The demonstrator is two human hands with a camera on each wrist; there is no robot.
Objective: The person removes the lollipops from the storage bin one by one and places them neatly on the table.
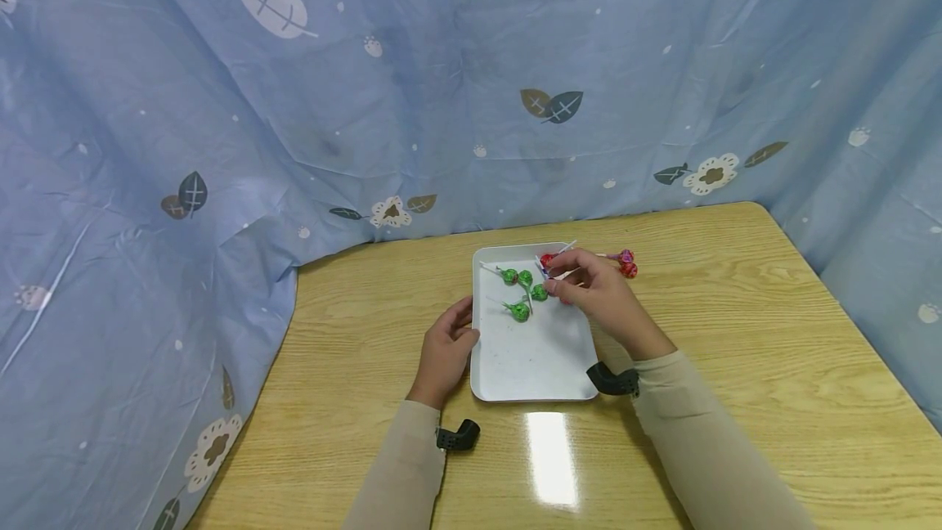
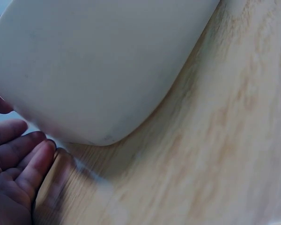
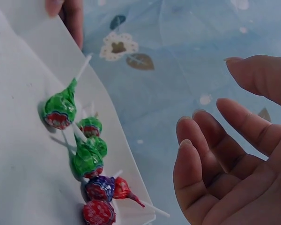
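Observation:
A white tray lies on the table with several green-wrapped lollipops in its far half. Beside them are red lollipops and a purple one. My right hand hovers over the tray's far right side, its fingers bent and apart from the thumb. Nothing shows between them in the right wrist view. At the tray's left edge, my left hand rests its fingers and thumb against the wall. Its fingers are loosely bent.
Just outside the tray's right edge, a purple lollipop and a red lollipop lie on the wooden table. A blue patterned curtain hangs behind the table and along its sides.

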